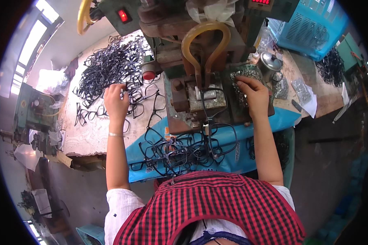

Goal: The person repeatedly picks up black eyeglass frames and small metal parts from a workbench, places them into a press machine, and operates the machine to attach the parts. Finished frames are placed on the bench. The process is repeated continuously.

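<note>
My left hand (pixel 116 102) is at the near edge of a big pile of black eyeglass frames (pixel 106 67), its fingers curled; what they hold, if anything, is hidden. With thumb and fingertips pinched together, my right hand (pixel 255 96) is over a tray of small metal pieces (pixel 242 77); anything between the fingertips is too small to name. Between my hands stands a bench machine (pixel 178 96). A dark eyeglass frame (pixel 226 105) lies on its metal fixture (pixel 196 104), under two copper-coloured prongs fed by a yellow hose (pixel 206 27).
More black frames (pixel 180 151) lie on a blue plastic sheet (pixel 243 153) before me. A red push button (pixel 149 75) sits left of the machine. To the right are a lidded metal pot (pixel 270 61), bags of small parts (pixel 301 90) and a blue basket (pixel 304 30).
</note>
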Demonstrator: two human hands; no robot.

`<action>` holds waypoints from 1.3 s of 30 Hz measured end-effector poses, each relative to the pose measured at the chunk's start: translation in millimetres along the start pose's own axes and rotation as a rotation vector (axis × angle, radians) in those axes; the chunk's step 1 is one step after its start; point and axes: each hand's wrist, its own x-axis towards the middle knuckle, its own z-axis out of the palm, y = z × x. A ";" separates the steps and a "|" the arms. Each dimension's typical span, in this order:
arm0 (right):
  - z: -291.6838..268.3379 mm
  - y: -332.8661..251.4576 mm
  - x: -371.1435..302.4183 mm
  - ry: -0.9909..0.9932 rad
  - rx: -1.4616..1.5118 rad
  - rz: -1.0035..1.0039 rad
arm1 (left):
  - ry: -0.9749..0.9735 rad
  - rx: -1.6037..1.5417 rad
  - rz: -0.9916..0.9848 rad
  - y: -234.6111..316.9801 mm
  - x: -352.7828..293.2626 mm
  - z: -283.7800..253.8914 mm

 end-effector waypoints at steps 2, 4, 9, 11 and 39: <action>-2.2 -2.4 -3.9 -0.025 -0.041 -0.002 | 0.098 -0.446 -0.243 13.9 -12.0 -12.1; -2.0 -21.1 -9.4 -0.069 -0.013 0.012 | 0.096 -1.081 -0.543 34.7 -20.4 -28.2; 41.4 -77.3 -22.2 -0.206 -0.062 -0.331 | 0.113 -1.565 -0.308 124.3 10.2 -97.7; 62.4 -88.9 -32.7 -0.190 -0.078 -0.282 | 0.222 -1.439 0.032 152.9 26.4 -118.2; -37.3 7.6 -11.1 0.186 -0.770 -0.420 | -1.068 -1.774 -1.007 245.6 9.0 -115.3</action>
